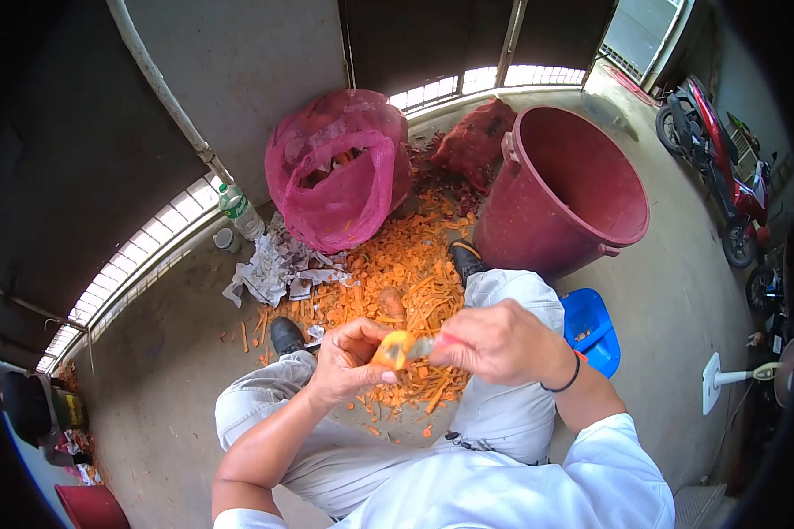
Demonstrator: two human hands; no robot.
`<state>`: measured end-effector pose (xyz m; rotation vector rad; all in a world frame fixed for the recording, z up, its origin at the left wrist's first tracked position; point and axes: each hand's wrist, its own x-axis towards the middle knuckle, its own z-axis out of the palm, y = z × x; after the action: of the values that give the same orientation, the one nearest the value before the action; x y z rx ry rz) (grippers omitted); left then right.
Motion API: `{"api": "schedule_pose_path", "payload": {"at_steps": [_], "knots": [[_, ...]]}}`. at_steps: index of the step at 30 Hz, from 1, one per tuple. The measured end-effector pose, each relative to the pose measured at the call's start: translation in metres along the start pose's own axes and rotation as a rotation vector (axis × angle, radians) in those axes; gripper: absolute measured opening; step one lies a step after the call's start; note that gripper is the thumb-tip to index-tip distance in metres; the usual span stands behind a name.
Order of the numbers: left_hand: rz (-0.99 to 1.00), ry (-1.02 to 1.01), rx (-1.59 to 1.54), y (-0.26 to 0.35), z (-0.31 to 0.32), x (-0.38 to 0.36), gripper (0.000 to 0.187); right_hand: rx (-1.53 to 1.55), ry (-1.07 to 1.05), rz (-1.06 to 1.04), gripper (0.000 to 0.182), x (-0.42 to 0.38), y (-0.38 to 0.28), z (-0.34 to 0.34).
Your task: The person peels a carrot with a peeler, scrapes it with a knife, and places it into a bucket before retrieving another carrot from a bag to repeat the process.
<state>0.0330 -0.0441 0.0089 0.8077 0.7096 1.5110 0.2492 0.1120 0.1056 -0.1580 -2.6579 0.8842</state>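
Observation:
My left hand (353, 357) is closed around a carrot (393, 349), its cut end turned up and showing a dark patch. In my right hand (494, 342) is a knife (423, 346); a bit of its red handle shows between the fingers. The short blade, blurred, lies against or very close to the carrot's cut end. Below both hands, a thick heap of carrot peelings and trimmings (415, 264) spreads over the floor between my feet. A browner carrot-like piece (392, 302) lies on that heap.
A pink mesh bag (335, 189) and a red sack (475, 145) stand beyond the heap. The large maroon bin (525, 207) is at right front, with a blue plastic container (602, 331) beside my knee. Crumpled paper (273, 269) and a bottle (240, 212) are left. Motorcycles (719, 159) stand far right.

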Motion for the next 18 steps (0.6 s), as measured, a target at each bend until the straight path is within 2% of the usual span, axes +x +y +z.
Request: {"api": "schedule_pose_path", "payload": {"at_steps": [2,6,11,13,17,18], "knots": [[0.010,0.005,0.013,0.000,-0.001,0.000,0.044,-0.122,0.072,0.136,0.036,0.002,0.013,-0.002],[0.045,0.074,0.098,0.000,0.003,0.002,0.045,-0.128,0.120,0.138,0.036,0.003,0.018,-0.007],[-0.005,0.125,0.040,-0.004,0.000,0.003,0.044,-0.117,0.027,0.022,0.032,0.001,-0.011,0.002],[0.065,0.105,0.032,-0.005,0.002,0.003,0.044,-0.128,0.019,0.032,0.033,0.002,-0.010,0.003],[0.069,0.086,0.123,0.000,0.013,0.001,0.044,-0.219,0.039,0.130,0.032,0.007,0.020,-0.005],[0.047,0.135,0.089,0.002,0.016,0.003,0.046,-0.222,0.039,0.127,0.032,0.007,0.023,-0.005]]}}
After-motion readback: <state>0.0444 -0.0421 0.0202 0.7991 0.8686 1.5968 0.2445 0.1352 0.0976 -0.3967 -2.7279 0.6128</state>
